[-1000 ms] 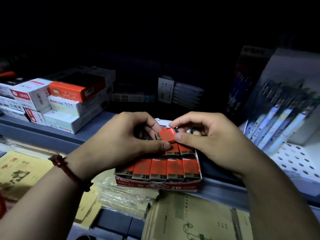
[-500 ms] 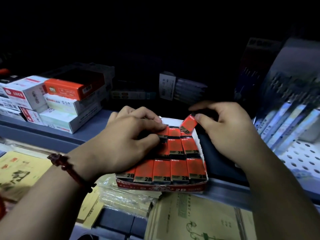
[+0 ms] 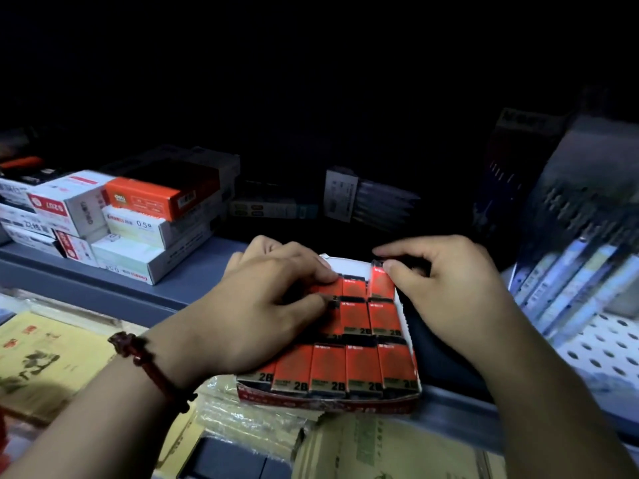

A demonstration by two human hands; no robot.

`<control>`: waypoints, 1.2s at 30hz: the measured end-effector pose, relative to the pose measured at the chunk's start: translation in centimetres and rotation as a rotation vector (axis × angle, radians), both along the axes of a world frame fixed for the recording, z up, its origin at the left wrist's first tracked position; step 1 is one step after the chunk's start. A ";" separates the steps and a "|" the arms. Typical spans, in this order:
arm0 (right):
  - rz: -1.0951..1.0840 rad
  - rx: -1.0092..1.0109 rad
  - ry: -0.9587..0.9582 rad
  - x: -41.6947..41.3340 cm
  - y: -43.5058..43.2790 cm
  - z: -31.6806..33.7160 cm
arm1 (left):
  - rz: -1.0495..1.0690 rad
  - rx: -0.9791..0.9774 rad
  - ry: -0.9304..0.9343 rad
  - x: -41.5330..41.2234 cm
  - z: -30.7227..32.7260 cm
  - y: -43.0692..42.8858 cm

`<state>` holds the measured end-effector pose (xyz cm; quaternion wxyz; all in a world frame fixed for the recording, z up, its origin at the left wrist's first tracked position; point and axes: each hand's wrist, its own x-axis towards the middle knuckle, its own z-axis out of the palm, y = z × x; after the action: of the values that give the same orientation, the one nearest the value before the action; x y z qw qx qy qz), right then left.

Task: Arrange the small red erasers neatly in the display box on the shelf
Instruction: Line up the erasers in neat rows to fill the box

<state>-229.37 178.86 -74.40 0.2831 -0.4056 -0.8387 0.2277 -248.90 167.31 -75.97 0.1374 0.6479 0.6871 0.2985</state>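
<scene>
Head cam, only view I've got, and it's dim. Display box (image 3: 328, 404) sits at the front edge of the shelf (image 3: 186, 281), front wall toward me. Front-row erasers (image 3: 363, 368): five lying flat side by side, 2B ends toward me, tidy. Mid-row erasers (image 3: 354, 318): two visible, flat and square; the rest are hidden under L hand (image 3: 262, 305). Back row: center eraser (image 3: 354, 286) lies flat, with bare white box floor behind it.

R hand (image 3: 446, 288): thumb and index clamped on the corner eraser (image 3: 382, 283) at the back-right of the box, next to the right wall. Its far end looks a bit raised, so not seated yet imo.

L hand: fingers curled over the back-left area, index tip and thumb closed on the back-left eraser (image 3: 326, 288). Prob a pinch, but it's too dark to rule out plain pressing.

Progress, my call: mostly done. Front row is set, and so is the right part of the mid row. Left to do: seat the corner eraser flat, square up the back-left eraser, check what L hand covers. No loose erasers visible outside the box.

Other stuff: stacked stationery boxes (image 3: 145, 216) on the shelf to the left, pen packs (image 3: 570, 271) to the right, yellow paper packs (image 3: 31, 357) below.
</scene>
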 end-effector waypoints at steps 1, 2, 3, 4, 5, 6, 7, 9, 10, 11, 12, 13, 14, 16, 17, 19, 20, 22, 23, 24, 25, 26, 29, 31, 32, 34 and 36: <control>0.002 -0.008 0.001 0.1 0.0 0.0 | -0.006 0.001 -0.032 -0.1 -0.1 0.0; 0.014 -0.020 0.003 0.2 0.0 0.0 | -0.012 0.004 -0.062 -0.1 -0.2 -0.1; 0.030 -0.039 0.002 0.2 0.0 0.0 | -0.017 0.007 -0.084 -0.2 -0.3 -0.1; 0.045 -0.067 -0.001 0.3 0.0 0.1 | -0.022 0.007 -0.099 -0.2 -0.3 -0.1; 0.055 -0.095 -0.003 0.3 0.0 0.1 | -0.025 0.004 -0.107 -0.2 -0.4 0.0; 0.062 -0.113 -0.001 0.3 0.0 0.2 | -0.026 0.001 -0.111 -0.2 -0.4 0.0; 0.063 -0.119 0.002 0.3 0.0 0.2 | -0.026 -0.001 -0.109 -0.2 -0.4 0.1; 0.050 -0.106 0.012 0.2 -0.1 0.3 | -0.021 -0.003 -0.101 -0.3 -0.5 0.1; 0.040 -0.101 0.027 0.2 -0.2 0.4 | -0.018 -0.001 -0.098 -0.3 -0.5 0.1; 0.030 -0.097 0.045 0.2 -0.2 0.5 | -0.017 0.003 -0.099 -0.3 -0.6 0.0; 0.021 -0.089 0.060 0.2 -0.3 0.6 | -0.016 0.005 -0.103 -0.3 -0.6 0.0; 0.011 -0.077 0.072 0.3 -0.3 0.7 | -0.015 0.008 -0.110 -0.2 -0.6 0.0; 0.003 -0.062 0.083 0.3 -0.4 0.8 | -0.015 0.012 -0.118 -0.2 -0.6 0.0; -0.003 -0.034 0.092 0.3 -0.6 0.8 | -0.019 0.015 -0.122 -0.2 -0.6 0.0; -0.005 -0.020 0.090 0.1 -0.7 0.7 | -0.020 0.014 -0.118 -0.2 -0.6 0.1; -0.013 0.012 0.088 -0.2 -0.9 0.4 | -0.017 0.013 -0.112 -0.2 -0.6 0.1; -0.017 0.029 0.089 -0.4 -1.0 0.2 | -0.016 0.014 -0.111 -0.2 -0.7 0.1; -0.009 0.052 0.082 -0.7 -0.9 -0.1 | -0.014 0.015 -0.108 -0.2 -0.6 0.1; -0.003 0.053 0.069 -0.8 -0.8 -0.2 | -0.013 0.014 -0.105 -0.2 -0.6 0.1; 0.000 0.050 0.052 -0.9 -0.7 -0.2 | -0.012 0.012 -0.101 -0.1 -0.5 0.0; -0.003 0.047 0.037 -0.9 -0.6 -0.1 | -0.012 0.012 -0.099 -0.1 -0.5 0.1; -0.008 0.045 0.024 -0.8 -0.6 -0.1 | -0.012 0.015 -0.099 -0.1 -0.5 0.1; -0.029 0.027 0.015 -0.7 -0.2 -0.3 | -0.008 0.040 -0.107 -0.2 -0.8 0.2; -0.019 0.006 0.008 -0.8 0.1 -0.5 | 0.004 0.045 -0.114 -0.3 -1.0 0.2; -0.006 -0.003 -0.007 -0.8 0.1 -0.5 | 0.009 0.044 -0.115 -0.3 -0.9 0.2; 0.020 -0.024 -0.028 -0.7 0.0 -0.7 | 0.006 0.043 -0.110 -0.4 -0.9 0.2; 0.025 -0.037 -0.021 -0.4 -0.1 -0.7 | -0.002 0.037 -0.103 -0.4 -0.8 0.1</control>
<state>-229.81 178.79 -75.13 0.2637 -0.4028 -0.8423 0.2425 -249.32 167.45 -76.82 0.1609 0.6349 0.6729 0.3437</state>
